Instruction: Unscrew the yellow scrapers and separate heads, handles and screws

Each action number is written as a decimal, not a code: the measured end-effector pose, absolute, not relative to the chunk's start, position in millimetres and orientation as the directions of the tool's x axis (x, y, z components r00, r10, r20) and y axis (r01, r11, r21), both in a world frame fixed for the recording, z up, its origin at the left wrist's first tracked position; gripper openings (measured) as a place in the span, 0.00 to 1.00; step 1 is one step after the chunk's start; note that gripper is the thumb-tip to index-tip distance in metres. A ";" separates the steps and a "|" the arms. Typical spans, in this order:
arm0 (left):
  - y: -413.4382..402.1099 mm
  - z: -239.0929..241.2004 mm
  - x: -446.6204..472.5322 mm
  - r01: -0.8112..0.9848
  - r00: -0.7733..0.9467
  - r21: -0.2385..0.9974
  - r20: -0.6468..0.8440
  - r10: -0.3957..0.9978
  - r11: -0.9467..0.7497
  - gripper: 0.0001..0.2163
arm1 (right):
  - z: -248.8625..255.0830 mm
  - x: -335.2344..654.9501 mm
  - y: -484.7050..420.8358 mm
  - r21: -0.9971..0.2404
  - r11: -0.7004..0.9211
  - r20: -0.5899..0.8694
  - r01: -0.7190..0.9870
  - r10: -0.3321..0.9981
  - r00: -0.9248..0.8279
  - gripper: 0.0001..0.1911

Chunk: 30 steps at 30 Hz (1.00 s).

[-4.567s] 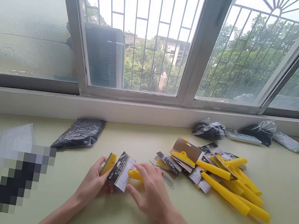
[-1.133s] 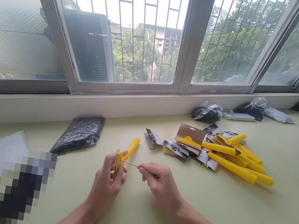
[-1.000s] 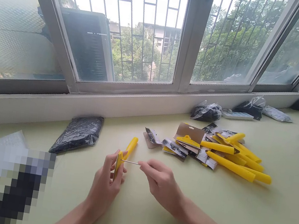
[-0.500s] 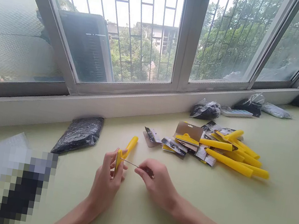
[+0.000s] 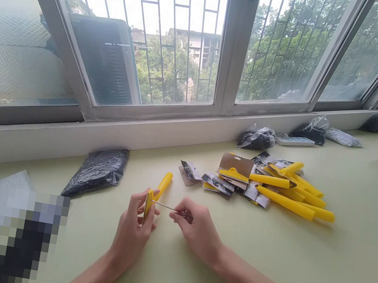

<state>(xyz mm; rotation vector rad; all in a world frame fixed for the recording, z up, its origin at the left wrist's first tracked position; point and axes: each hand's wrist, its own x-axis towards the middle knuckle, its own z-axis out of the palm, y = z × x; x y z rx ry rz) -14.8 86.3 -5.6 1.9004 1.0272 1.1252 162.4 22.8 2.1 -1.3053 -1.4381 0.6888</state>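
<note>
My left hand [image 5: 133,236] is closed on the head of a yellow scraper [image 5: 159,189], held on edge over the pale green table [image 5: 335,262] with its handle pointing away from me. My right hand [image 5: 198,230] pinches a small screwdriver [image 5: 172,209] with a thin metal shaft and a dark red handle. The shaft's tip touches the scraper's head. A pile of yellow scrapers [image 5: 289,192] with printed cards lies to the right. One loose card [image 5: 189,171] lies apart, near the pile's left end.
A black plastic bag [image 5: 98,172] lies at the left near the window sill. More dark bags [image 5: 258,137] and a flat white box [image 5: 294,140] sit along the sill at the right. A blurred patch [image 5: 20,229] covers something at the left front.
Early on both hands held a scraper in its printed card. The card is off now, and the right hand holds the screwdriver against the scraper's head. The view has drifted slightly.
</note>
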 end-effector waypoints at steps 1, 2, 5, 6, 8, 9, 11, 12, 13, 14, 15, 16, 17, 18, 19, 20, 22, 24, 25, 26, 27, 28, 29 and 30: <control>86.3 -5.4 -14.6 0.274 0.311 0.851 0.362 0.878 -0.448 0.15 | 2.2 161.7 22.7 -0.908 0.242 0.297 0.341 0.948 0.117 0.09; 86.3 -5.1 -14.5 0.274 0.311 0.852 0.361 0.879 -0.447 0.15 | 2.7 160.9 22.7 -0.910 0.238 0.290 0.339 0.950 0.111 0.09; 86.4 -4.4 -14.1 0.279 0.309 0.851 0.359 0.881 -0.445 0.15 | 5.6 159.7 23.0 -0.889 0.230 0.289 0.397 0.953 0.095 0.15; 86.4 -4.2 -14.0 0.278 0.309 0.850 0.362 0.879 -0.448 0.16 | 6.3 160.0 23.4 -0.879 0.229 0.293 0.417 0.951 0.096 0.17; 86.3 -4.2 -13.8 0.268 0.309 0.851 0.368 0.877 -0.452 0.15 | 6.4 161.1 24.3 -0.872 0.232 0.307 0.432 0.945 0.112 0.19; 86.2 -4.3 -13.8 0.262 0.310 0.854 0.367 0.877 -0.450 0.15 | 5.8 161.8 24.8 -0.876 0.235 0.312 0.420 0.942 0.125 0.17; 85.9 -4.6 -13.7 0.255 0.311 0.861 0.358 0.881 -0.440 0.15 | 4.1 162.8 25.5 -0.895 0.239 0.314 0.378 0.938 0.149 0.12; 85.8 -4.6 -13.6 0.253 0.310 0.866 0.350 0.884 -0.432 0.16 | 3.3 162.9 25.7 -0.903 0.239 0.311 0.358 0.937 0.159 0.11; 85.7 -4.4 -13.6 0.252 0.310 0.871 0.341 0.887 -0.423 0.16 | 2.6 162.7 25.8 -0.909 0.238 0.306 0.342 0.938 0.161 0.10; 85.6 -4.0 -13.5 0.251 0.309 0.875 0.334 0.891 -0.415 0.16 | 2.2 162.3 25.8 -0.914 0.237 0.301 0.329 0.941 0.158 0.10; 85.5 -3.4 -13.3 0.249 0.309 0.877 0.329 0.892 -0.410 0.17 | 2.1 161.7 25.7 -0.918 0.236 0.296 0.319 0.943 0.153 0.09; 85.4 -2.7 -13.1 0.244 0.310 0.879 0.329 0.892 -0.409 0.17 | 2.3 161.2 25.6 -0.920 0.236 0.292 0.312 0.945 0.148 0.09; 85.2 -1.9 -12.8 0.237 0.310 0.881 0.331 0.891 -0.410 0.17 | 2.8 160.7 25.5 -0.919 0.238 0.294 0.314 0.945 0.145 0.09; 85.1 -1.1 -12.5 0.228 0.310 0.882 0.335 0.890 -0.412 0.17 | 3.5 160.4 25.3 -0.913 0.242 0.302 0.328 0.942 0.147 0.09; 84.9 -0.4 -12.1 0.217 0.308 0.884 0.340 0.888 -0.414 0.17 | 4.3 160.4 25.2 -0.903 0.245 0.314 0.353 0.937 0.153 0.11; 84.8 0.1 -11.8 0.207 0.306 0.886 0.345 0.887 -0.415 0.17 | 5.0 160.6 25.2 -0.890 0.249 0.328 0.381 0.932 0.157 0.13; 84.7 0.6 -11.3 0.191 0.299 0.890 0.348 0.888 -0.413 0.17 | 6.0 161.9 25.5 -0.872 0.259 0.351 0.416 0.923 0.159 0.17; 84.7 0.7 -11.1 0.185 0.295 0.893 0.348 0.890 -0.410 0.17 | 6.0 163.8 26.3 -0.878 0.270 0.357 0.396 0.920 0.163 0.14; 84.6 0.7 -11.1 0.185 0.295 0.894 0.347 0.890 -0.409 0.17 | 5.6 164.6 26.8 -0.886 0.273 0.354 0.375 0.920 0.167 0.12; 84.5 0.8 -11.2 0.186 0.296 0.893 0.346 0.890 -0.409 0.17 | 5.0 165.4 27.4 -0.896 0.271 0.348 0.353 0.921 0.176 0.10; 84.4 1.1 -11.2 0.189 0.299 0.892 0.346 0.889 -0.411 0.17 | 4.4 166.0 27.9 -0.907 0.263 0.336 0.330 0.923 0.187 0.09; 84.2 1.5 -11.2 0.192 0.304 0.891 0.345 0.888 -0.412 0.17 | 3.9 166.4 28.3 -0.918 0.250 0.318 0.307 0.927 0.197 0.08; 84.0 1.9 -11.2 0.194 0.307 0.890 0.344 0.887 -0.412 0.17 | 3.6 166.6 28.5 -0.930 0.234 0.297 0.284 0.933 0.202 0.08; 83.8 2.4 -11.2 0.196 0.309 0.890 0.342 0.887 -0.411 0.17 | 3.7 166.7 28.4 -0.939 0.220 0.276 0.264 0.940 0.200 0.08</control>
